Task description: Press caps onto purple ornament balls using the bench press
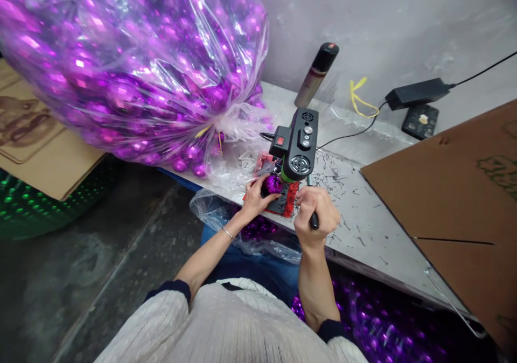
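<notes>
My left hand (pixel 258 197) curls its thumb and fingers round a shiny purple ball ornament (pixel 274 183), which sits under the head of a small black bench machine (pixel 301 145). At the machine's right side, my right hand (pixel 317 212) is wrapped round the black-ended lever handle (pixel 314 221). A dark base plate with red trim (pixel 290 199) lies under the ball. The machine body partly hides the ball's top and the point where it meets the machine.
A huge clear bag of purple balls (pixel 161 77) fills the back left. Behind the machine stands a spray can (pixel 317 75). A power adapter (pixel 418 93) and yellow tie (pixel 359 99) lie farther right. Small dark pins litter the white table (pixel 363 228); a cardboard box (pixel 452 207) bounds the right.
</notes>
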